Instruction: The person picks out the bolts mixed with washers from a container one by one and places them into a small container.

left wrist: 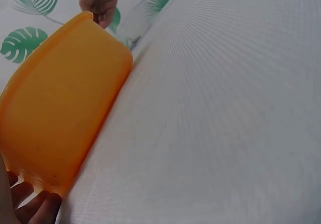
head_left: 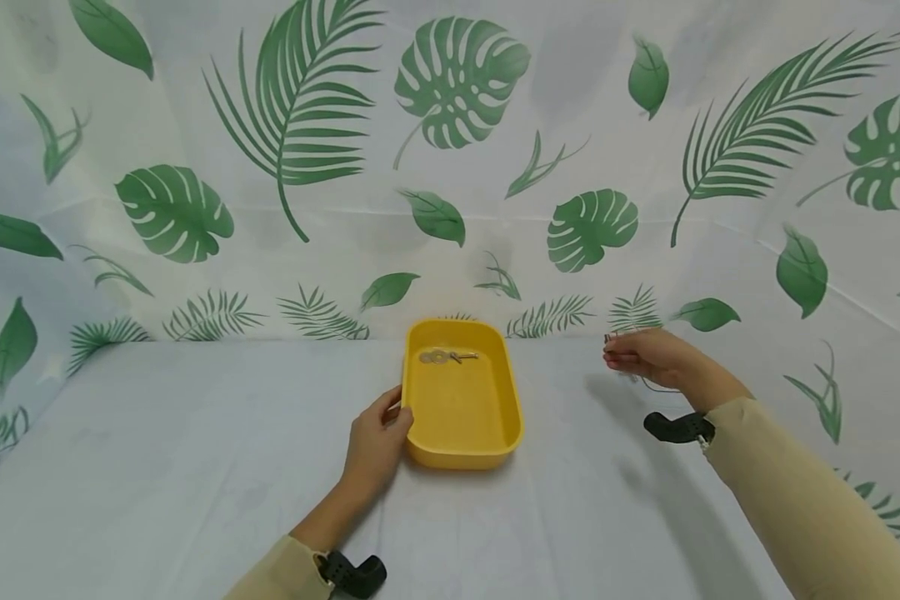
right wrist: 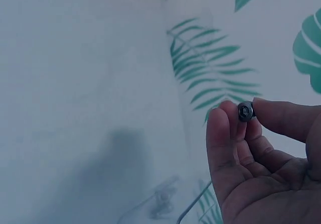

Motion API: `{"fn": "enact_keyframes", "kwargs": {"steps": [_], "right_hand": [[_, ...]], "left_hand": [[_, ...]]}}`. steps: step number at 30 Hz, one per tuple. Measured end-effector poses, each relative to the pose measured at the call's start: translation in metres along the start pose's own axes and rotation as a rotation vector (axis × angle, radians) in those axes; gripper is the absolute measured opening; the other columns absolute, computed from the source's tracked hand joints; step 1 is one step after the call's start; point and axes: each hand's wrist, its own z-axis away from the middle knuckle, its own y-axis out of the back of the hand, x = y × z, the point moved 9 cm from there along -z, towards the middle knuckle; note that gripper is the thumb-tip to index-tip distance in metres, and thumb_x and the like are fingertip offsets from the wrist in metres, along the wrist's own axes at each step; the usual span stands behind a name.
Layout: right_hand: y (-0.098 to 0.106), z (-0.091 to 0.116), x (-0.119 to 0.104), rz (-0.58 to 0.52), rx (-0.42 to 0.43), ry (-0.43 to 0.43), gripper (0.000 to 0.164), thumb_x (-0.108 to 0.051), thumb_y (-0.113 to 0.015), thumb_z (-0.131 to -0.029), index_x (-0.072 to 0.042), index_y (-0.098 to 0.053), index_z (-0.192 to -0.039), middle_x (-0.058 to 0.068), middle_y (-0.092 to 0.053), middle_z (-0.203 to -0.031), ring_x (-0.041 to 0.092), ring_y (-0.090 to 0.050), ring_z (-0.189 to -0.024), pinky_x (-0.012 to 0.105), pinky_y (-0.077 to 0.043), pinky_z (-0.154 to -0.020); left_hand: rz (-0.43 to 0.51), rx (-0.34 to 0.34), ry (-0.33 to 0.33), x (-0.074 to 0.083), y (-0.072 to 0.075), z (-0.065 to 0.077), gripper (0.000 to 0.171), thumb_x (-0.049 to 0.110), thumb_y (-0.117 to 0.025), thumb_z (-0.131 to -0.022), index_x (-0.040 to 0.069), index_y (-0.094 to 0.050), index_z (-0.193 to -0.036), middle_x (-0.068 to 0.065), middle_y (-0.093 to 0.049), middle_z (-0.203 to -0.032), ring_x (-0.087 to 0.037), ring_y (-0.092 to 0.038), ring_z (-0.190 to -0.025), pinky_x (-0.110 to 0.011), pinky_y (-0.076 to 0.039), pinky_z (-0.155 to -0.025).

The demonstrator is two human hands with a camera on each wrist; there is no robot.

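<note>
A yellow plastic tub [head_left: 461, 460] stands upright on the white cloth, in front of the leaf-patterned backdrop. My left hand [head_left: 375, 437] grips its left wall, thumb at the rim and fingers along the outside, seen at the lower left of the left wrist view. Near the tub's far end lie flat washers [head_left: 438, 357] and small metal screws [head_left: 465, 357]. Off to the right of the tub, raised above the cloth, my right hand [head_left: 656, 358] pinches a small screw [right wrist: 245, 111] between thumb and fingertips, its round socket head showing in the right wrist view.
Below my right hand is a clear object [right wrist: 163, 199] with a thin wire edge [right wrist: 193, 204], mostly hidden by the hand in the head view. The backdrop [head_left: 480, 242] rises right behind the tub. White cloth [head_left: 195, 467] spreads out on both sides.
</note>
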Motion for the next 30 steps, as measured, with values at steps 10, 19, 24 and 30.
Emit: {"fn": "enact_keyframes", "kwargs": {"steps": [10,19,24,30], "right_hand": [[0.042,-0.002,0.029,-0.069,0.103,-0.053,0.03,-0.012,-0.049,-0.105,-0.021,-0.069,-0.085,-0.007,-0.069,-0.088,0.005,-0.069,-0.085,0.022,-0.058,-0.088],[0.077,0.004,0.044,-0.154,0.189,-0.043,0.036,-0.007,-0.048,-0.104,-0.02,-0.068,-0.078,-0.006,-0.069,-0.082,0.005,-0.068,-0.078,0.022,-0.059,-0.082],[0.083,0.001,0.046,-0.125,0.188,-0.072,0.021,-0.008,-0.049,-0.104,-0.013,-0.065,-0.091,-0.005,-0.068,-0.085,0.006,-0.068,-0.08,0.022,-0.059,-0.083],[0.088,-0.004,0.056,-0.057,0.206,-0.12,0.016,-0.008,-0.049,-0.104,0.002,-0.054,-0.117,-0.005,-0.066,-0.086,0.007,-0.067,-0.081,0.025,-0.059,-0.088]], "left_hand": [[-0.008,-0.007,-0.007,0.0,0.0,0.003,0.048,0.023,-0.056,-0.098,0.011,-0.057,-0.144,-0.009,-0.063,-0.141,-0.025,-0.066,-0.122,-0.037,-0.059,-0.095],[-0.002,0.005,-0.026,-0.002,0.0,0.002,0.046,0.021,-0.056,-0.098,0.013,-0.059,-0.142,-0.006,-0.066,-0.138,-0.022,-0.068,-0.119,-0.035,-0.059,-0.093],[-0.001,0.008,-0.034,0.0,0.001,0.002,0.047,0.022,-0.055,-0.097,0.011,-0.058,-0.143,-0.009,-0.066,-0.138,-0.023,-0.068,-0.118,-0.035,-0.06,-0.091],[0.005,0.01,-0.026,0.0,0.001,0.003,0.046,0.022,-0.055,-0.097,0.013,-0.058,-0.143,-0.007,-0.064,-0.14,-0.022,-0.068,-0.118,-0.033,-0.06,-0.091]]}}
